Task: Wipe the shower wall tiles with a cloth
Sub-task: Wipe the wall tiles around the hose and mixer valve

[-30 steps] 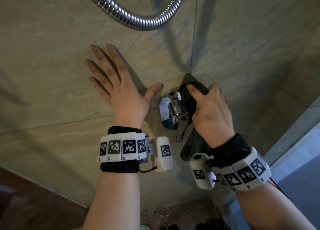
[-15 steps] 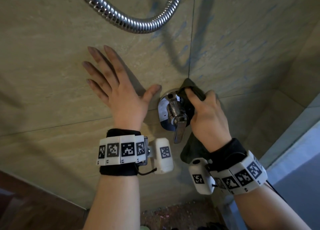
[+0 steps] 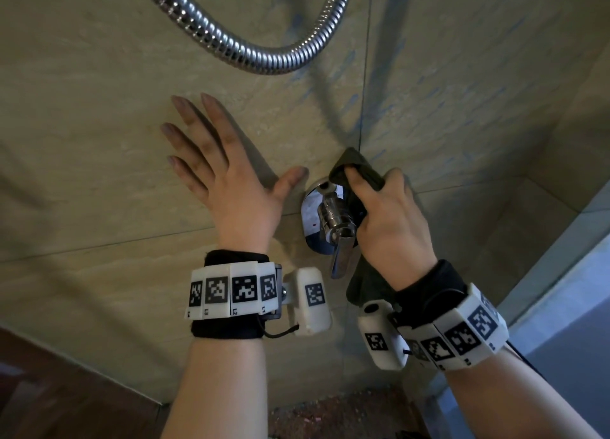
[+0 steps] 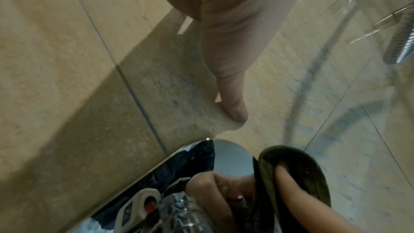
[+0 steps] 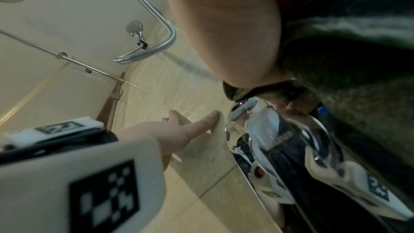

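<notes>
Gripping the dark cloth (image 3: 358, 171) in my right hand (image 3: 389, 220), I hide its middle; my left hand (image 3: 227, 187) lies flat, fingers spread, on the tiles (image 3: 99, 108).

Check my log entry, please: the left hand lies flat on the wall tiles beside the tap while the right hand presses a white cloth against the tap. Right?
Not quite. The cloth is dark, not white, as the head view shows. The rest stands: the left hand lies flat on the wall tiles beside the tap, and the right hand presses the cloth against it.
</notes>
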The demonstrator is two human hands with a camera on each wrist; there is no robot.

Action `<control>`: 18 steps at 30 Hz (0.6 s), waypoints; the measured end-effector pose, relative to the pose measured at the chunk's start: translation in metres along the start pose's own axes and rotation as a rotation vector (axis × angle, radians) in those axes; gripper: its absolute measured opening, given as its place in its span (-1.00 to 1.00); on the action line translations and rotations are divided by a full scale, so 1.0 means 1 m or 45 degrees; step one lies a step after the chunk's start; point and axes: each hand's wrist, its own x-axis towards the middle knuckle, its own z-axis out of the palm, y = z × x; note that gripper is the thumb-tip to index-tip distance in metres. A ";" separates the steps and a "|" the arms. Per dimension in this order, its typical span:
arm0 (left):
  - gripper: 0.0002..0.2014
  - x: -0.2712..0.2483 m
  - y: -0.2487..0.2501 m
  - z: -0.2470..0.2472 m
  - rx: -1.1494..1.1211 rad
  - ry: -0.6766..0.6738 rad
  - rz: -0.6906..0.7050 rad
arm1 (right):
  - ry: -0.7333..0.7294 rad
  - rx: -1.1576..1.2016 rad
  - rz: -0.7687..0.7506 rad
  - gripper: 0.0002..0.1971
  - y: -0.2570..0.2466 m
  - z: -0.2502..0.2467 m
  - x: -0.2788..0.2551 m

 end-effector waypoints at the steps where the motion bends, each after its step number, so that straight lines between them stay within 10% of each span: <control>1: 0.31 0.000 0.000 0.000 -0.001 -0.004 0.000 | 0.000 0.004 0.007 -0.25 -0.001 0.000 0.001; 18: 0.30 0.000 0.000 0.000 -0.015 -0.020 -0.005 | 0.072 0.049 0.081 -0.25 -0.010 -0.010 0.011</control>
